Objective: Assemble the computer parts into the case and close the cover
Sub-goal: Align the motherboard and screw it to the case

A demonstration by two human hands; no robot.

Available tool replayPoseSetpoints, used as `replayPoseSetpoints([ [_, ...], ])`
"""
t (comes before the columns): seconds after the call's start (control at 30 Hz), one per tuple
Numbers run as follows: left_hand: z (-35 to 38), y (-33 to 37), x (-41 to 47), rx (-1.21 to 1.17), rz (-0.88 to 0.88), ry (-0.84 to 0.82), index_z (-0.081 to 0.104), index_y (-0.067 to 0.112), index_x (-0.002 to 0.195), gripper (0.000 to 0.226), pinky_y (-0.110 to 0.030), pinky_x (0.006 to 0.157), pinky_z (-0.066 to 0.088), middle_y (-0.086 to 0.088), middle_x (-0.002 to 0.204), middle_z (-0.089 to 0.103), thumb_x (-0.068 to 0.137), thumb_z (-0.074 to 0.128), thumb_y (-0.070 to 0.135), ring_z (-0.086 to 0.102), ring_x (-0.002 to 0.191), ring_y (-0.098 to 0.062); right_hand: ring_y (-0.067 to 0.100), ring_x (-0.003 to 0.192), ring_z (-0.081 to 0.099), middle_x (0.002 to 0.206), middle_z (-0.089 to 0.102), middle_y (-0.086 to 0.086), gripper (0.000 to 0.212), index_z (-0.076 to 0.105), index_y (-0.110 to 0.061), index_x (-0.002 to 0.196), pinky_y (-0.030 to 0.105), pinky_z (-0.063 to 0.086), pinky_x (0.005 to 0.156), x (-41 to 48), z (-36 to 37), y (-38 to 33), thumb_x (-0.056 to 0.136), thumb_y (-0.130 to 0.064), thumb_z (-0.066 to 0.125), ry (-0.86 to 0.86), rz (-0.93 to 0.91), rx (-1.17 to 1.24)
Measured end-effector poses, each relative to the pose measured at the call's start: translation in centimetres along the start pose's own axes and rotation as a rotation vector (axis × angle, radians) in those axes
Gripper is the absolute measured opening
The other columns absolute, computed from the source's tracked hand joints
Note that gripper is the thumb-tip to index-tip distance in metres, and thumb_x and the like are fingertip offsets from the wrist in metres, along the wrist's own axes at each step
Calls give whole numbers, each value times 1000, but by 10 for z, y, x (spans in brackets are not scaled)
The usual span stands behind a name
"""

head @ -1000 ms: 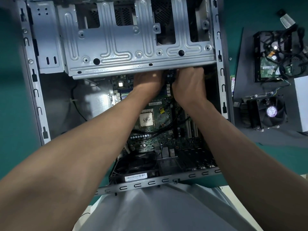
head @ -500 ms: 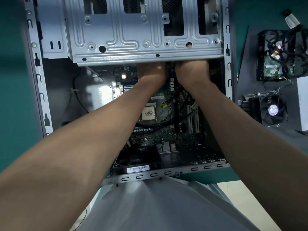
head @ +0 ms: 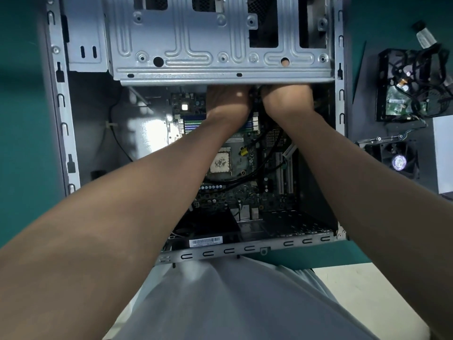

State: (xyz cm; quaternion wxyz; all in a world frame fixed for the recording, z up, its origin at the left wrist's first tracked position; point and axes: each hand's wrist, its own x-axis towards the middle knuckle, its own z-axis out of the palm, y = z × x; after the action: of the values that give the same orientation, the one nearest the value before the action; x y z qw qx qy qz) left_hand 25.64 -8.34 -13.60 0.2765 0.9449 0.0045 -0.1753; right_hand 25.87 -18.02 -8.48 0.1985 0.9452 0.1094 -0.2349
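Note:
The open grey computer case (head: 61, 114) lies flat on the green table, its motherboard (head: 245, 192) showing inside with a bare CPU (head: 220, 163) near the middle. A grey metal drive cage (head: 220, 45) spans the far half of the case. My left hand (head: 228, 101) and my right hand (head: 286, 101) reach side by side under the cage's near edge. Their fingers are hidden beneath the cage, so what they touch or hold does not show. Black cables run across the board below my right wrist.
A dark mat (head: 367, 94) lies on the table right of the case. On it sit a black hard drive tangled in cables (head: 411, 87), a cooler fan (head: 397, 163) and a white box (head: 443, 153). A barcode label (head: 206, 241) marks the case's near rail.
Both hands have pushed farther under the drive cage, so less of them shows. The view has shifted forward, and the case sits lower and larger in frame.

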Motion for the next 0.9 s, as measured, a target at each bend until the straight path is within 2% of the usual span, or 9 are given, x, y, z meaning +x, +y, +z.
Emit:
replayPoseSetpoints([
  [0.1, -4, -5, -20, -7, 42, -35, 57, 17, 98, 8, -26, 66, 33, 6, 67, 38, 90, 53, 16, 43, 64, -20, 41, 118, 49, 129, 51, 23, 31, 51, 0, 126, 49, 44, 91, -2, -6, -1, 100, -9, 38, 22, 1, 212],
  [0.2, -4, -13, -48, -8, 92, 41, 55, 14, 93, 8, -31, 73, 32, 11, 68, 39, 96, 48, 16, 37, 59, -11, 40, 114, 52, 127, 53, 19, 33, 50, -4, 126, 48, 43, 91, -3, -7, 4, 101, -17, 33, -21, 124, 414],
  [0.27, -6, -22, -68, 35, 176, 188, 65, 9, 104, 19, -29, 80, 30, 2, 87, 60, 99, 49, 19, 46, 71, -11, 39, 107, 54, 123, 54, 18, 35, 50, -5, 124, 46, 40, 85, -2, -5, 6, 101, -22, 29, -79, 159, 422],
  [0.33, -10, -30, -82, 101, 239, 162, 60, 9, 122, 30, -27, 84, 25, -6, 112, 61, 101, 47, 26, 47, 93, -17, 38, 104, 54, 123, 55, 19, 39, 51, -6, 125, 45, 37, 81, 1, -2, 8, 101, -25, 26, -98, 172, 408],
  [0.43, -18, -38, -91, 208, 257, 8, 43, 13, 139, 44, -32, 101, 28, -4, 134, 50, 101, 42, 36, 43, 120, -21, 37, 102, 53, 122, 55, 17, 40, 49, -10, 125, 48, 39, 85, 5, 0, 10, 100, -31, 26, -101, 215, 481],
  [0.53, -23, -45, -96, 331, 262, -116, 21, 10, 151, 67, -38, 118, 18, -7, 159, 19, 99, 40, 47, 16, 145, -24, 41, 112, 52, 127, 54, 15, 41, 49, -12, 128, 50, 42, 88, 6, 2, 11, 99, -32, 29, -80, 253, 513],
  [0.7, -19, -62, -102, 462, 207, -426, -25, 12, 149, 85, -39, 121, -5, -3, 156, -31, 99, 25, 60, -25, 145, -18, 38, 110, 52, 123, 55, 13, 29, 48, -17, 115, 43, 38, 81, 6, 3, 12, 98, -33, 32, 31, 221, 582],
  [0.83, -14, -68, -97, 410, 207, -477, -35, 15, 144, 85, -37, 116, -16, -2, 149, -43, 99, 20, 61, -36, 138, -17, 41, 130, 41, 145, 41, 15, 49, 41, -17, 139, 54, 33, 103, 7, -4, 6, 99, -38, 22, -130, 282, 554],
  [0.9, -11, -71, -96, 372, 221, -483, -37, 16, 143, 85, -36, 113, -20, -2, 147, -45, 98, 20, 61, -38, 137, -17, 41, 127, 44, 144, 44, 16, 48, 43, -14, 137, 54, 36, 104, 7, -4, 4, 100, -35, 21, -144, 301, 542],
])
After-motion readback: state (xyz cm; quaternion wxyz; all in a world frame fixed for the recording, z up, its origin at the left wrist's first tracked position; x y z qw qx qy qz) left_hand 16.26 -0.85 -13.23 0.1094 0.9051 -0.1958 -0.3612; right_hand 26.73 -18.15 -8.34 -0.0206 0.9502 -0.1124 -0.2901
